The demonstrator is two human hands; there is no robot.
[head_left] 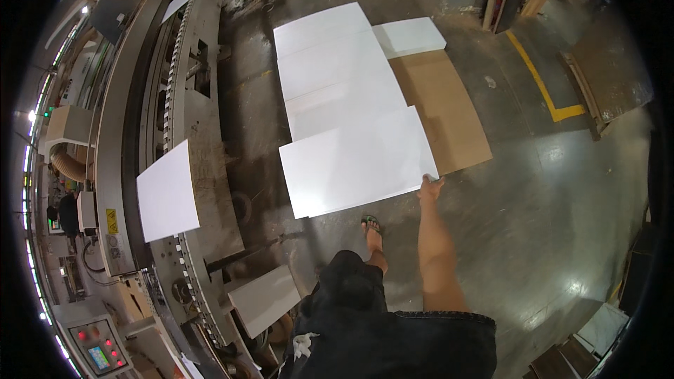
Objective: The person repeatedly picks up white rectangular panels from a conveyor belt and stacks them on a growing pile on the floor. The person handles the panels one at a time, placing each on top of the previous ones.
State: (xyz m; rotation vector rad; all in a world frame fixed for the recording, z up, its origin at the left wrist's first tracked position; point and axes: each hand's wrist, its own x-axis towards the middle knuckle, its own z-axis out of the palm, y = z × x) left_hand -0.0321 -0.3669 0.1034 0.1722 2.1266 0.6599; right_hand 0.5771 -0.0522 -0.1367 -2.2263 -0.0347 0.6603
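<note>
- From where I sit, a yellow label [111, 221] with black marks shows on the left, stuck to the side of the long machine [118, 161]; its print is too small for me to read
- Near left, I see a control panel [83, 330] with red lights and a small lit screen [98, 358], its characters too fine to make out
- I have the right hand [430, 188] clamped on the near right corner of a large white board [354, 161], fingers closed at its edge
- The left hand is out of my view, so I cannot tell how its grip stands
- That white board lies in the middle of the scene, its far part overlapping more white sheets [326, 63]
- To the right of these, a brown board [442, 105] lies on the floor [540, 217], with a smaller white piece [411, 37] at its far end
- One white panel [168, 196] rests across the machine on the left, and another [265, 300] sits nearer, by its base
- Just on the near side of the large board I see a sandalled foot [372, 228]
- Far right, a yellow line [531, 74] bends in a corner on the floor
</note>
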